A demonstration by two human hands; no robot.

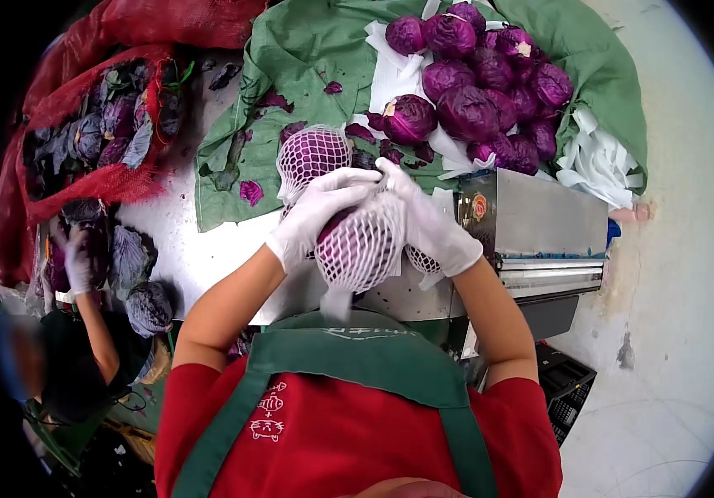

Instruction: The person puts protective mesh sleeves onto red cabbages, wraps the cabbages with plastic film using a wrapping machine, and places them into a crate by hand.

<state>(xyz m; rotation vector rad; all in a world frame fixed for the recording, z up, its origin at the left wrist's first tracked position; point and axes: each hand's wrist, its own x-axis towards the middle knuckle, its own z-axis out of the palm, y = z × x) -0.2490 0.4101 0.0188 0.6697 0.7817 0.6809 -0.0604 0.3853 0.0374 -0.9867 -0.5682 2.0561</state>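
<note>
Both hands wear white gloves. My left hand [321, 214] and my right hand [428, 222] are closed around a purple cabbage in a white foam net [360, 247], with the net's gathered end hanging toward my apron. The fingertips of both hands meet at the top of this net. Just beyond my left hand, a second netted cabbage [314, 158] lies on the green cloth [270, 66]. Part of another white net [423, 261] shows below my right hand. Farther back is a heap of bare purple cabbages [471, 108].
A metal wrapping machine [549, 217] stands at the right, beside white foam nets [597, 162]. At the left is a red mesh sack [91, 195] of cabbages. A co-worker's gloved hand [77, 261] touches a cabbage there. Loose purple leaves [251, 192] lie on the cloth.
</note>
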